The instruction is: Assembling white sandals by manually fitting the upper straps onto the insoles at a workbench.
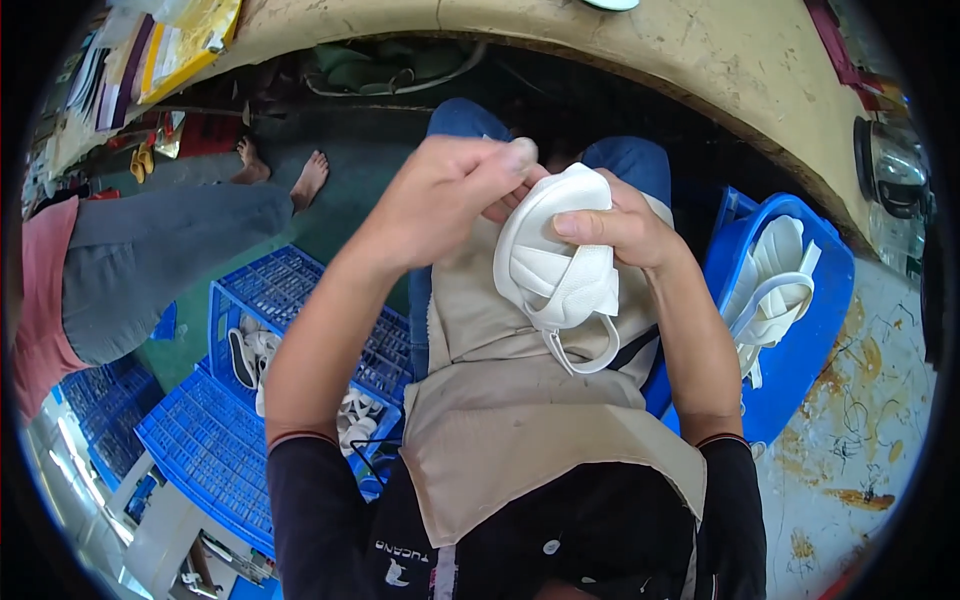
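Observation:
I hold a white leather sandal upper [560,265] with woven straps and a loose loop strap over my lap. My right hand [620,228] grips it from the right, thumb pressed on its front. My left hand [450,190] comes from the left, with its fingertips pinching the top edge of the same piece. A beige apron [520,400] covers my knees under it.
A blue crate [800,330] at my right holds more white strap pieces [775,280]. Blue slatted crates [290,340] at my left hold several shoe parts. A seated person in grey trousers [160,250] with bare feet is at the left. A curved worn workbench edge [700,70] runs ahead.

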A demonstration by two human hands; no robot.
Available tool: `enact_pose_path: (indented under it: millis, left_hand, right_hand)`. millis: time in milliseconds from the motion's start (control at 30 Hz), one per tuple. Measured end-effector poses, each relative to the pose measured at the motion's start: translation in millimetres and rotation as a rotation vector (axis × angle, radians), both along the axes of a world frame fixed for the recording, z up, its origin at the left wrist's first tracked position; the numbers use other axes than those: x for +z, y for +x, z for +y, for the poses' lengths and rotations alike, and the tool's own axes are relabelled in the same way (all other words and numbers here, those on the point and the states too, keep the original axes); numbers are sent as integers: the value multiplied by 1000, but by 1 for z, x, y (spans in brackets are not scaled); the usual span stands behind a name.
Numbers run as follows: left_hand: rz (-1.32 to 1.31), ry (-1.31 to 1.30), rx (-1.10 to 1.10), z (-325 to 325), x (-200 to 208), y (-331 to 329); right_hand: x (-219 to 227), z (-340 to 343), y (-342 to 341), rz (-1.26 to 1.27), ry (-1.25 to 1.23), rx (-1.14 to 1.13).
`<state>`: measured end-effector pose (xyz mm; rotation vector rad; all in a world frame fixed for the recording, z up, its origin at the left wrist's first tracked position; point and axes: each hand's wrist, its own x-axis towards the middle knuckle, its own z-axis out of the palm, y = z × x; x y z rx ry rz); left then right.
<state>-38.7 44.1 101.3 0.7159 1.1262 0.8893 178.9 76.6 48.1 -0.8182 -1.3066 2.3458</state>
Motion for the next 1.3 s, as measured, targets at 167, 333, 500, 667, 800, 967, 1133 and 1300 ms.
enact_pose_path:
  millis: [167,333,500,667,800,967,1133,1300]
  left_hand:
    - [396,97,-355,15,8,-12]
    - [690,202,-378,15,0,0]
    - [951,436,-234,13,-18,14]
    - [22,89,-182,40,-58,24]
    - [227,144,-91,20,-64,37]
    - [445,193,10,-5,-60,26]
    - [579,177,-55,-9,-65,21]
    - [60,57,-29,18,-75,37]
  right_hand:
    - [10,-6,-4,-73,25,5]
    - [13,-14,-10,-154,57,-86]
    - [3,-15,-7,-226,149,-182]
    - [-6,-11,-4,-127,57,-254]
    - [-5,-20,-3,-196,95,-265]
    - [-14,-24,-3,-213,81,-198]
    - [-17,-28,-5,-218,64,-297]
    - [-18,-17,0,-174,68,-272]
